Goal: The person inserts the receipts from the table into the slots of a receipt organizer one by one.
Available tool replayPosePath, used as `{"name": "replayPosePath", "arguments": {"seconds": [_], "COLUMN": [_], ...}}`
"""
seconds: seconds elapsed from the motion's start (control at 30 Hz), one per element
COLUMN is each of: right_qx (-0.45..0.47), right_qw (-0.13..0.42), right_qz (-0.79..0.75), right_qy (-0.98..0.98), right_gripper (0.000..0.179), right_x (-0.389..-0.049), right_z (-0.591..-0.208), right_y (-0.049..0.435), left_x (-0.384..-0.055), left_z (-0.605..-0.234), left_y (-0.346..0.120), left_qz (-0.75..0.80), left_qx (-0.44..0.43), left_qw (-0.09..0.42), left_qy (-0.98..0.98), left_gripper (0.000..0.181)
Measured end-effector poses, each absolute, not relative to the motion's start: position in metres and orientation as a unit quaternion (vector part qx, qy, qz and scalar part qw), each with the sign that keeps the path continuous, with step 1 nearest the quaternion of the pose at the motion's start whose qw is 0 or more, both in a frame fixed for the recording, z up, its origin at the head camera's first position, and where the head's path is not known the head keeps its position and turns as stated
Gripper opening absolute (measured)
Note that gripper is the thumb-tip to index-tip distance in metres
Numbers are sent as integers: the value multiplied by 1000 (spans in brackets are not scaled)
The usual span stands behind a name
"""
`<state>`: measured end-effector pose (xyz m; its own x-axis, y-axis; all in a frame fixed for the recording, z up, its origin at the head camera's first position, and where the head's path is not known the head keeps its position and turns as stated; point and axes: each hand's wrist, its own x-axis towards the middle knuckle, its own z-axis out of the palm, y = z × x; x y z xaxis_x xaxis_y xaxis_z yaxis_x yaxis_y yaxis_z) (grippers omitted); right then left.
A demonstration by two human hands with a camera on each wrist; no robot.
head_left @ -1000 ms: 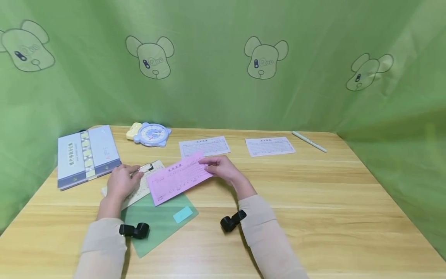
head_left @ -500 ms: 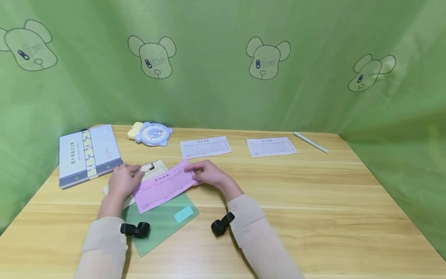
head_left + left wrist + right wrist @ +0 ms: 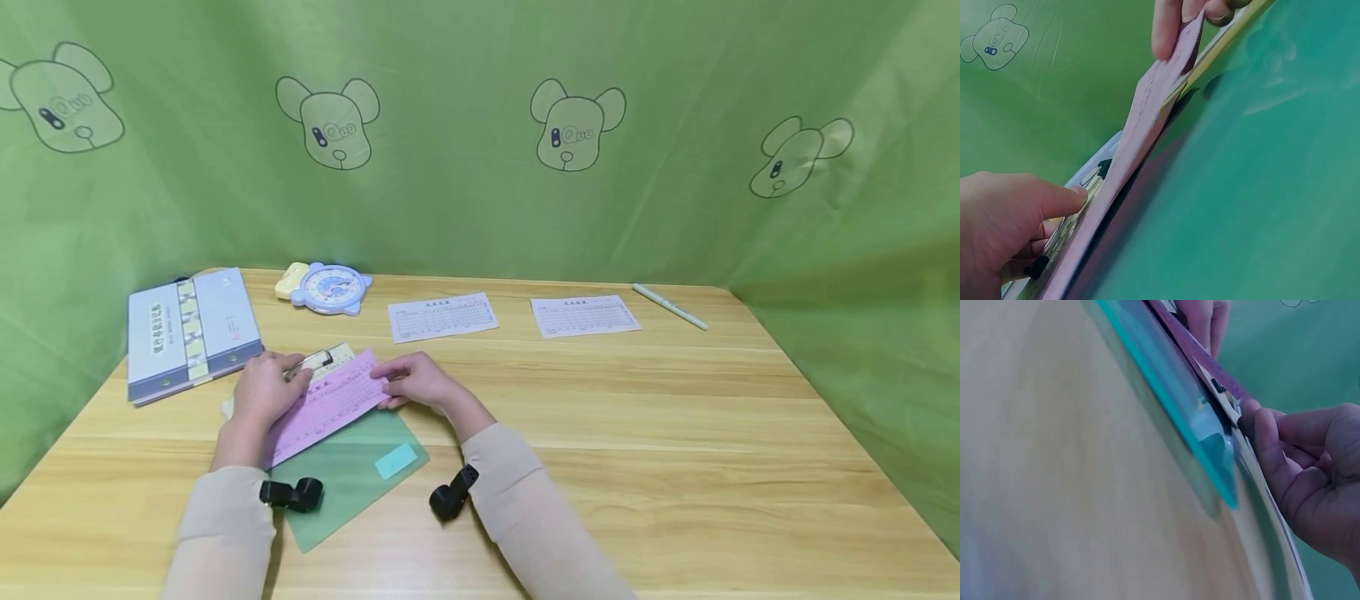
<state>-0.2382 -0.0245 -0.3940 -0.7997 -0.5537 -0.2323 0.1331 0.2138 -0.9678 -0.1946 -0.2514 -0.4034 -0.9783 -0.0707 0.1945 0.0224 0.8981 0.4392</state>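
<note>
A pink printed slip [image 3: 333, 407] lies slanted over the green translucent clipboard [image 3: 337, 483], its left end reaching my left hand. My right hand [image 3: 422, 383] pinches the slip's right end between thumb and fingers. At the clipboard's upper left, my left hand [image 3: 262, 387] grips the wire clip [image 3: 1088, 178] with black end pieces, thumb on top and fingers curled below in the left wrist view. A cream printed sheet [image 3: 341, 353] shows beneath the clip and the slip. How far the slip reaches under the clip is hidden.
A blue-grey binder [image 3: 191, 333] stands close to the left hand. Behind are a blue clock-faced timer [image 3: 330, 288] and a yellow block [image 3: 289, 281]. Two white printed slips [image 3: 442, 317] lie at the back of the wooden table [image 3: 637, 467], with a pale pen [image 3: 669, 306] at right.
My right hand has moved left and slightly down, bringing the pink slip across the clipboard toward the clip. My left hand stays in place on the clip.
</note>
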Motion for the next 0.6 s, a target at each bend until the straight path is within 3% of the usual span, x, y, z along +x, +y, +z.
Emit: {"name": "replayPosePath", "arguments": {"seconds": [0.27, 0.6], "right_qx": [-133, -118], "right_qw": [304, 310], "right_qz": [-614, -589], "right_qy": [717, 737], "right_gripper": [32, 33], "right_x": [-238, -242], "right_z": [-396, -391], "right_y": [-35, -43], "left_x": [-194, -196], "left_z": [-403, -409], "left_y": [-251, -250], "left_qz": [-218, -181], "left_qx": [12, -34], "left_qw": [102, 143], "left_qy": [-971, -972], "left_gripper": [37, 31]}}
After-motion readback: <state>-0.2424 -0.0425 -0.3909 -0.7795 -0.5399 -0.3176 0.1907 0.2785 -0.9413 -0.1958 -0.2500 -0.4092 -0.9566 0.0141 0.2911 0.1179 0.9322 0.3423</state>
